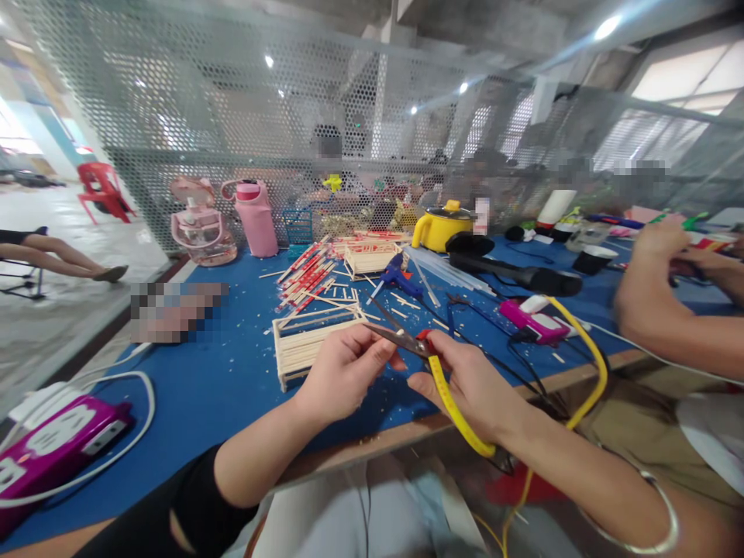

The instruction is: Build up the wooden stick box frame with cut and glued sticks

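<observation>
In right fingers — scissors

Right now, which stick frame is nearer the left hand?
The front frame, partly behind the left hand; the other frame sits farther back, by the glue gun.

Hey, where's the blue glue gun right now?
In the head view, the blue glue gun lies on the blue table just right of centre, beyond the scissors, between the farther stick frame and the translucent rods.
</observation>
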`<state>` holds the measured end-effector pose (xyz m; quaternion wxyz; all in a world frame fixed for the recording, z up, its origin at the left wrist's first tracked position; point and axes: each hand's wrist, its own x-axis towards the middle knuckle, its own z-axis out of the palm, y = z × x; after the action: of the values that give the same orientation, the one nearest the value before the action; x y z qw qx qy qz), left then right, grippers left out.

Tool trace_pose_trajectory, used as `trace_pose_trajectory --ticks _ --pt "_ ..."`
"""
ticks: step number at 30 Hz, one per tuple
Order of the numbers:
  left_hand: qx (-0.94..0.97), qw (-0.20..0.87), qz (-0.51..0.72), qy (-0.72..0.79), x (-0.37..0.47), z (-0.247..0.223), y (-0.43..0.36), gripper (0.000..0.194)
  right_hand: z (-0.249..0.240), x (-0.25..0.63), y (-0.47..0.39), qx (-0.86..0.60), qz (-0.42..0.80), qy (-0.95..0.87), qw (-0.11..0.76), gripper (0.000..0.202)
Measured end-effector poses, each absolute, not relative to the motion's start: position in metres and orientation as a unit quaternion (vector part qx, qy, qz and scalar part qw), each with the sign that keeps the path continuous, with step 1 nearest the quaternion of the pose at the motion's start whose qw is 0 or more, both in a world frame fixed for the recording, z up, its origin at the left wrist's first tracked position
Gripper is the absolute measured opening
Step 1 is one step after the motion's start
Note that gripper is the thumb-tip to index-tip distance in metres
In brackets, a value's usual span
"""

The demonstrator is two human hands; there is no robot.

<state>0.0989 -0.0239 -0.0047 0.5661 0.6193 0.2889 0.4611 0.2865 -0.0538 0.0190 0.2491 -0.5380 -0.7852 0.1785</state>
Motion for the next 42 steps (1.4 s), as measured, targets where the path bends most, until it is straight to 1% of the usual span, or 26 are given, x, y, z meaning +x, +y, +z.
trace_pose_trajectory --ticks 4,9,13,17,19,22,24,29,31,34,36,37,40,42 --pt "0.631 0.539 0.464 0.310 0.099 -0.006 -0.023 0.031 0.017 0.290 -0.049 -0.545 0.178 -0.786 0.230 0.032" --pt "0.667 0.502 0.445 0.324 0.101 -0.002 -0.028 0.035 0.021 0.288 -0.057 -0.564 0.177 -0.781 0.200 0.026" --pt "0.674 0.502 0.433 0.324 0.103 -0.002 -0.030 0.033 0.021 0.284 -0.063 -0.567 0.184 -0.776 0.205 0.023" --pt "0.668 0.494 0.419 0.367 0.105 -0.003 -0.026 0.033 0.008 0.287 -0.055 -0.583 0.164 -0.771 0.197 0.018" --pt "0.668 0.489 0.403 0.389 0.106 -0.002 -0.022 0.034 0.000 0.290 -0.050 -0.581 0.161 -0.773 0.196 0.022" --pt "0.669 0.500 0.374 0.404 0.108 -0.004 -0.019 0.035 -0.005 0.296 -0.043 -0.583 0.162 -0.772 0.196 0.033" --pt "0.669 0.512 0.357 0.403 0.108 -0.005 -0.018 0.036 -0.001 0.300 -0.037 -0.600 0.145 -0.769 0.166 0.040" --pt "0.659 0.575 0.311 0.372 0.107 -0.004 -0.022 0.025 0.017 0.312 -0.012 -0.685 0.036 -0.727 0.021 0.054" --pt "0.667 0.594 0.279 0.353 0.107 -0.003 -0.026 0.028 0.019 0.316 -0.002 -0.693 0.050 -0.720 -0.012 0.054" --pt "0.673 0.612 0.261 0.323 0.110 -0.006 -0.030 0.031 0.018 0.319 0.009 -0.673 0.162 -0.721 -0.047 0.052" --pt "0.651 0.641 0.265 0.307 0.112 -0.008 -0.033 0.033 0.017 0.319 0.014 -0.660 0.205 -0.722 -0.037 0.052" --pt "0.639 0.656 0.266 0.303 0.112 -0.008 -0.034 0.035 0.018 0.319 0.016 -0.657 0.197 -0.728 -0.021 0.050" --pt "0.620 0.667 0.263 0.317 0.106 0.001 -0.033 0.038 0.031 0.311 0.016 -0.657 0.083 -0.748 0.050 0.039" --pt "0.627 0.633 0.277 0.361 0.095 0.015 -0.029 0.033 0.046 0.302 0.011 -0.627 0.054 -0.771 0.095 0.032"
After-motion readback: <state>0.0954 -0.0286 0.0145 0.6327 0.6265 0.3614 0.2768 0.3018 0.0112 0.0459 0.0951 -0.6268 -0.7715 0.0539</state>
